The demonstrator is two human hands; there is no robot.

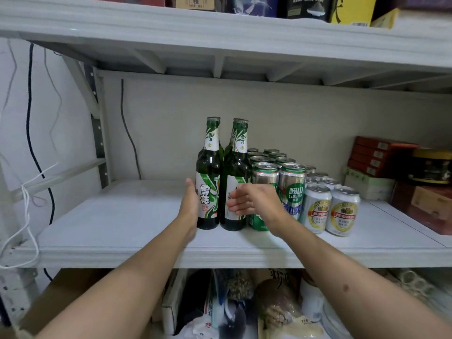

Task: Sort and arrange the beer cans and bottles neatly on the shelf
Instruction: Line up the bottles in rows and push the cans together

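Observation:
Green beer bottles stand upright in two short rows on the grey shelf; the front left bottle and front right bottle lead them. My left hand lies flat with straight fingers against the left side of the front left bottle. My right hand is spread with straight fingers in front of the front right bottle's label. Right of the bottles stand rows of green-and-silver cans, then white-and-gold cans.
Red boxes and a dark jar fill the shelf's right end. Cables hang by the left upright. The shelf above carries boxes; the level below holds bags and a carton.

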